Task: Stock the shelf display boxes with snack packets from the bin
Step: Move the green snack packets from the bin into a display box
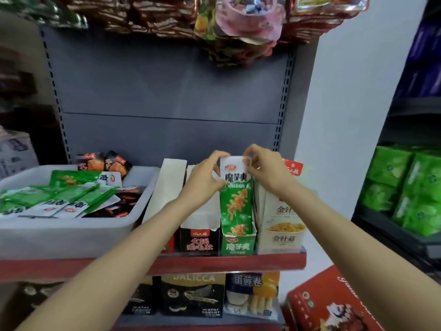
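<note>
We are in the middle of loading the green display box (238, 244), which stands on the red-edged shelf (281, 260) between the black display box (200, 241) and the pale display box (282, 232); our left hand (205, 180) pinches the upper left edge of a green snack packet (236, 189), thumb low on its face and fingers curled behind its top; our right hand (265, 170) pinches the top right corner, fingers curled over the white header; the packet stands upright with its lower end already inside the green box, so we judge this to be the seating step and not the fetch; the white bin (71, 235) sits on the same shelf to the left, with many green and dark packets still lying in it, so the stocking looks far from finished; the next move, as we judge it, calls for pressing the packet down and back until it sits square with whatever is behind it, then letting go with both hands without tipping it forward; we cannot tell how full the box is behind this packet
</note>
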Motion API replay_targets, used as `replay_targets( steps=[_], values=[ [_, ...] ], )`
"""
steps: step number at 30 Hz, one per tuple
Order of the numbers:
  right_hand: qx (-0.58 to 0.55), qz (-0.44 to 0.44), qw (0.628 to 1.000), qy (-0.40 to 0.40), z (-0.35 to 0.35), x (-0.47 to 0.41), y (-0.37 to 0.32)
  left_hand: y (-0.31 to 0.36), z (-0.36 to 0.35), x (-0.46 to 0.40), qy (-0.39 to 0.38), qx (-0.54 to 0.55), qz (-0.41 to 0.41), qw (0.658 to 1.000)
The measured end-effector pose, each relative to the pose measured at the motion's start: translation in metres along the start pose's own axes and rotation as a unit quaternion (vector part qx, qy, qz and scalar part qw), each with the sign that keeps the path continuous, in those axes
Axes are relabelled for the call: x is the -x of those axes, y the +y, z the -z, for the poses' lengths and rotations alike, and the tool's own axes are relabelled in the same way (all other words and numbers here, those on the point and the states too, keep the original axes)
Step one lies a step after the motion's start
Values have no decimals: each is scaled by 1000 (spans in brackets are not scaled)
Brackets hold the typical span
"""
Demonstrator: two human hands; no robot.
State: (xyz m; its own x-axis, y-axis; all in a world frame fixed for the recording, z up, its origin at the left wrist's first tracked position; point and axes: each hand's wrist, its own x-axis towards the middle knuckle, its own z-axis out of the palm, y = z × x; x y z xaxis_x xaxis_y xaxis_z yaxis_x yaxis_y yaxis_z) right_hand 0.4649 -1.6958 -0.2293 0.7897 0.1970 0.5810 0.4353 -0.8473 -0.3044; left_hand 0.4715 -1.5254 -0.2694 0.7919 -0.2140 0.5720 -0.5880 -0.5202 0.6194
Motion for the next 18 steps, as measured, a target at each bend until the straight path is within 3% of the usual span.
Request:
replay_targets(
  steps=[12,15,18],
  values=[
    [83,9,986,-142,-4,0,0,-4,-4,-6,-71,-175,9,982],
    [125,15,978,-168,-6,2,-1,-3,-3,-4,-88,-174,17,981],
    [119,31,980,-159,-9,3,-5,-4,8,7,-58,-156,3,986]
  ],
)
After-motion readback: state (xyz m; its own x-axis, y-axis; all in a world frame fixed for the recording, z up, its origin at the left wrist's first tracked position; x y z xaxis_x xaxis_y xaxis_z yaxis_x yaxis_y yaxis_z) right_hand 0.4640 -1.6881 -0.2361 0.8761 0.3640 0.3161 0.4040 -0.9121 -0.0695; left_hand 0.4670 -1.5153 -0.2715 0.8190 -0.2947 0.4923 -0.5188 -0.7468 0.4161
